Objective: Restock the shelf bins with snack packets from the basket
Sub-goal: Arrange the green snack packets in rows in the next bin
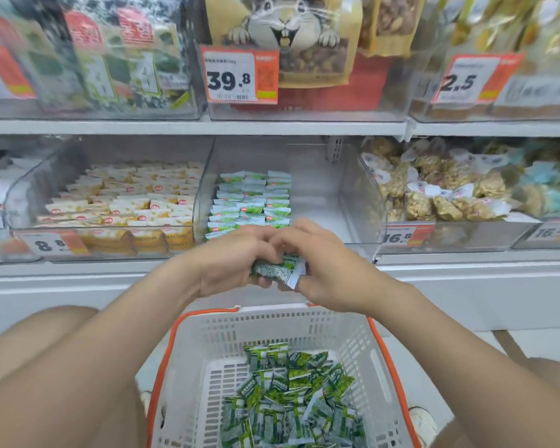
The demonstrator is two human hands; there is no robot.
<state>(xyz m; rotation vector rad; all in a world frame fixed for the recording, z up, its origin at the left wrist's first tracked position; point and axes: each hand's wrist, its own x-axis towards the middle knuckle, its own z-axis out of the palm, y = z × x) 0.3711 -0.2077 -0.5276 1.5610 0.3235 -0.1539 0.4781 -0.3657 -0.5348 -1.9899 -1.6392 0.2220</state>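
Both hands meet in front of the lower shelf, above the far rim of the basket. The left hand [236,260] and the right hand [317,266] together grasp a small bunch of green snack packets [277,270], fingers curled round it from either side, with a white packet edge poking out under the right fingers.

Just behind the hands sits the clear middle bin [317,189], where green-and-white packets [249,202] stand in neat rows along its left side; the right part of its floor is bare. The bin to the left holds yellow-and-white packets [133,195], and the one to the right holds bagged brown snacks [434,189].

Below, the white basket [272,321] with orange trim holds a loose heap of green packets [291,402] piled toward its right and near side. On the upper shelf, an orange price tag [240,76] reads 39.8 in front of a pouch printed with a cartoon rodent.
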